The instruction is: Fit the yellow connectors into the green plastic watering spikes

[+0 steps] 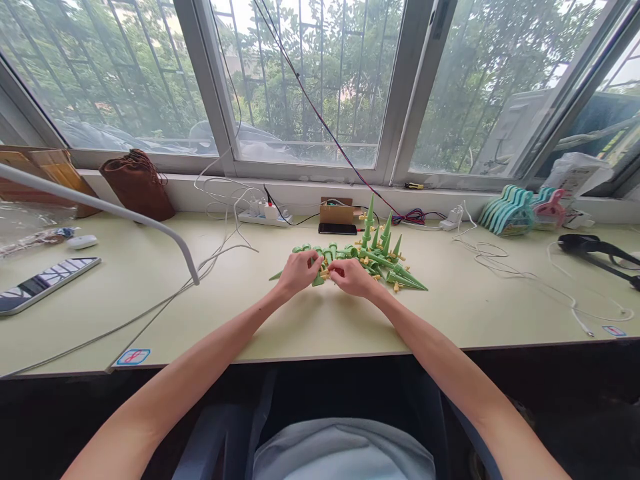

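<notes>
Pinching green pc [317,280], L hand [299,271]; R hand [351,276] by yellow pc [325,273], grip unclear; pale desk [210,320] under windows [307,80].

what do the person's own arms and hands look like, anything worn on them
The left hand and right hand wear no gloves. Both forearms are bare, with no sleeves, watch or bracelet; any rings are too small to make out.

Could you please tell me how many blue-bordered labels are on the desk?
2. One label is at the front edge of the desk, on the left side; the other label is near that edge, at the far right. The forearms may hide more.
</notes>
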A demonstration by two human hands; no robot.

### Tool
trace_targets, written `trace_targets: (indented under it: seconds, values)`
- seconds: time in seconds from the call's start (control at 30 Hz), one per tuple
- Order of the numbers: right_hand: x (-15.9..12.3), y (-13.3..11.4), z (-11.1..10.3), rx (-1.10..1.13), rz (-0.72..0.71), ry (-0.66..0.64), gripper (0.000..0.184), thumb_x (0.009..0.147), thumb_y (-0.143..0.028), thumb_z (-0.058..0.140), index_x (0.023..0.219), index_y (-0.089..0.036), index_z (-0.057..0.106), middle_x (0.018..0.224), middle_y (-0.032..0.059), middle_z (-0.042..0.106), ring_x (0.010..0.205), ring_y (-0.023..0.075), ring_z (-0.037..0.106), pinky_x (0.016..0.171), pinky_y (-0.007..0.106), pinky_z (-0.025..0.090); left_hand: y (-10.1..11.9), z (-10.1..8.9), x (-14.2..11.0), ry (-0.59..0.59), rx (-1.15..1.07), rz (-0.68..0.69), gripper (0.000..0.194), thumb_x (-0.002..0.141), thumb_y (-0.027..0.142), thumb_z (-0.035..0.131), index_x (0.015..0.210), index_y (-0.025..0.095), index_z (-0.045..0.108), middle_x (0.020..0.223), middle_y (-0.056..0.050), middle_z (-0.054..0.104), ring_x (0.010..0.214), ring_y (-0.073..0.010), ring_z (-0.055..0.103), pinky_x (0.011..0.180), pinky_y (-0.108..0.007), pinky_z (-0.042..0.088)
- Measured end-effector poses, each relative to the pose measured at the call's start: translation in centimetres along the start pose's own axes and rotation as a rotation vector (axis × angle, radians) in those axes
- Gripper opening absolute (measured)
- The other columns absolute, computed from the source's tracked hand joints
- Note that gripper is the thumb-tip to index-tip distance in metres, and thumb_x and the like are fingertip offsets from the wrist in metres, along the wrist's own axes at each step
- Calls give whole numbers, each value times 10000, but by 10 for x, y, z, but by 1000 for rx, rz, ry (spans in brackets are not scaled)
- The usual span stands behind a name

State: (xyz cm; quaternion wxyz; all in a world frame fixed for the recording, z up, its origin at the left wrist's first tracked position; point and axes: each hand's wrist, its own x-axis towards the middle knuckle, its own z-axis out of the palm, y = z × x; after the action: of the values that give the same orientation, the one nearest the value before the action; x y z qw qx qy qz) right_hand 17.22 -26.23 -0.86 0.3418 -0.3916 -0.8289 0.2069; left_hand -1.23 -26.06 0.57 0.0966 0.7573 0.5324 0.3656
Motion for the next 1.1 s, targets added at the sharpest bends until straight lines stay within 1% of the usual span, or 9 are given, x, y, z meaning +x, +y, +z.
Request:
trace_targets:
  seconds: [0.3, 0.63, 0.93, 1.1]
  values:
    - [0, -1, 0, 20, -5, -18, 206, 848, -163, 485, 742, -151, 661, 600, -19, 544, 567, 102, 437, 618, 230, 354, 3, 0, 0, 4, 7, 2, 297, 898, 372, 512, 650, 213, 551, 519, 21, 480, 520, -148, 408, 596, -289, 344]
    - [1, -2, 0, 52, 5, 71, 218, 844, -159, 472, 733, -167, 661, 642, -5, 606, 593, 111, 478, 623, 229, 366, 1, 0, 0, 7, 24, 11, 296, 911, 379, 508, 681, 210, 587, 549, 9, 527, 538, -155, 453, 613, -290, 365]
    - [1, -6, -3, 84, 41, 105, 228, 843, -168, 446, 749, -170, 653, 594, -22, 559, 550, 109, 440, 597, 235, 348, 1, -1, 0, -2, 22, 10, 299, 914, 371, 501, 669, 210, 558, 555, 9, 524, 539, -152, 443, 598, -289, 352]
    - [1, -5, -2, 84, 46, 86, 230, 842, -167, 446, 746, -170, 656, 616, -15, 575, 565, 115, 458, 607, 239, 354, 2, 0, -1, -3, 13, 10, 296, 908, 372, 500, 661, 212, 539, 567, 3, 533, 546, -157, 453, 600, -292, 350]
